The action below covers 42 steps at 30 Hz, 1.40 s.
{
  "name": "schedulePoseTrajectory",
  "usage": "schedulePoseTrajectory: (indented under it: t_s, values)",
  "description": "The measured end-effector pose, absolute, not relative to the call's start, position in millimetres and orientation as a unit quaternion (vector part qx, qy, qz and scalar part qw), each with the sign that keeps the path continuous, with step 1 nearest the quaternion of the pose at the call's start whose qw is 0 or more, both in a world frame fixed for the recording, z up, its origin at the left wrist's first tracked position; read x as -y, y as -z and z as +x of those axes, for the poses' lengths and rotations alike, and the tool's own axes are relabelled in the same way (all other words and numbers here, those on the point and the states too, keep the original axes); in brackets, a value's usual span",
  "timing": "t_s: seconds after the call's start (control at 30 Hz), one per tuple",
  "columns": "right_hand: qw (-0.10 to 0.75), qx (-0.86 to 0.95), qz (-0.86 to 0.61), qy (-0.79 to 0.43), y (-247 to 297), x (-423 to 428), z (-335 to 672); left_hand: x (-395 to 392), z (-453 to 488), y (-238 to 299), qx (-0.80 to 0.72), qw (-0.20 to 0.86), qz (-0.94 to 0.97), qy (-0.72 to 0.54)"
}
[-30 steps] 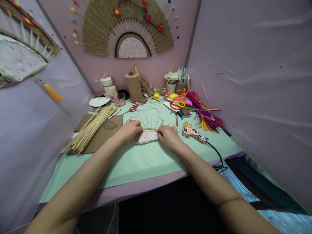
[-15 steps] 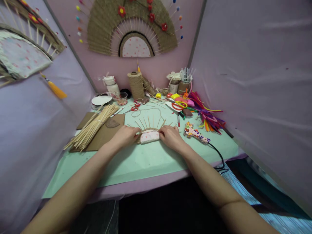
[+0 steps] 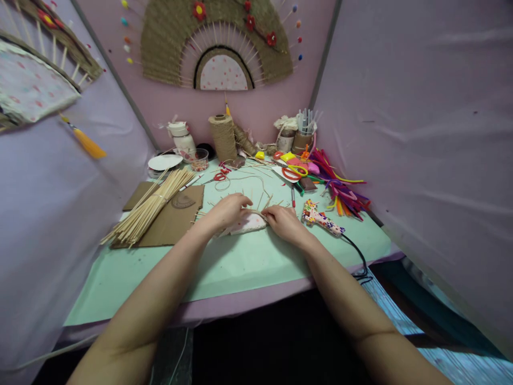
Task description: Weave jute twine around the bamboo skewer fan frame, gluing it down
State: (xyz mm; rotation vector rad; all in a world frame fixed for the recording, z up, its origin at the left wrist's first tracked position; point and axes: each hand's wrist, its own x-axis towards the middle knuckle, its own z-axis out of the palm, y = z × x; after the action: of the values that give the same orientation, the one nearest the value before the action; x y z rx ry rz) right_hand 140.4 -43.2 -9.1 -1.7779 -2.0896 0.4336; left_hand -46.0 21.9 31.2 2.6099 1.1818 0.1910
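Observation:
A small half-round fan piece (image 3: pixel 249 223), white cloth with pink dots, lies on the mint-green table cover near its front. Thin sticks (image 3: pixel 265 202) fan out from its curved back edge, which has a brown, twine-like border. My left hand (image 3: pixel 229 209) reaches over the left part of the piece, its bent fingers closed at the curved edge and hiding several sticks. At the right end, my right hand (image 3: pixel 282 221) pinches the border between thumb and fingers. Whether loose twine is in either hand is too small to tell.
Right of my hands lies a patterned glue gun (image 3: pixel 323 218) with a black cord. On the left, a bundle of sticks (image 3: pixel 154 206) rests on cardboard (image 3: pixel 172 227). Behind are red-handled scissors (image 3: pixel 219 176), a twine spool (image 3: pixel 223 139), a white bottle (image 3: pixel 182 140) and coloured pipe cleaners (image 3: pixel 340 187).
My left hand has moved right and slightly up, from the left end of the fan piece to over its curved edge. My right hand stays at the right end. The view has shifted slightly.

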Motion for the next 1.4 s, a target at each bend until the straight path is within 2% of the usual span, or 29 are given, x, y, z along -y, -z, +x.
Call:
schedulePoseTrajectory:
  t_s: [0.27, 0.67, 0.83, 0.93, 1.1, 1.23, 1.4]
  values:
    - [0.226, 0.724, -0.629, -0.167, 13, 48, 152, -37, -24, 9, -0.328, 0.197, 0.913, -0.143]
    - [0.225, 0.736, -0.619, -0.158, 20, 56, 149, -43, -24, 20, -0.277, 0.219, 0.918, -0.184]
    - [0.296, 0.718, -0.61, -0.159, 19, 57, 151, -38, -24, 10, -0.321, 0.255, 0.883, -0.229]
    - [0.366, 0.687, -0.611, -0.141, 12, 59, 157, -33, -29, -3, -0.372, 0.349, 0.8, -0.316]
    - [0.394, 0.67, -0.622, -0.096, -12, 58, 193, -23, -47, -29, -0.391, 0.607, 0.532, -0.443]
    - [0.341, 0.655, -0.674, -0.025, -37, 36, 233, -15, -60, -38, -0.361, 0.709, 0.401, -0.454]
    - [0.146, 0.655, -0.741, -0.001, -60, -23, 251, -14, -66, -30, -0.313, 0.76, 0.337, -0.459]
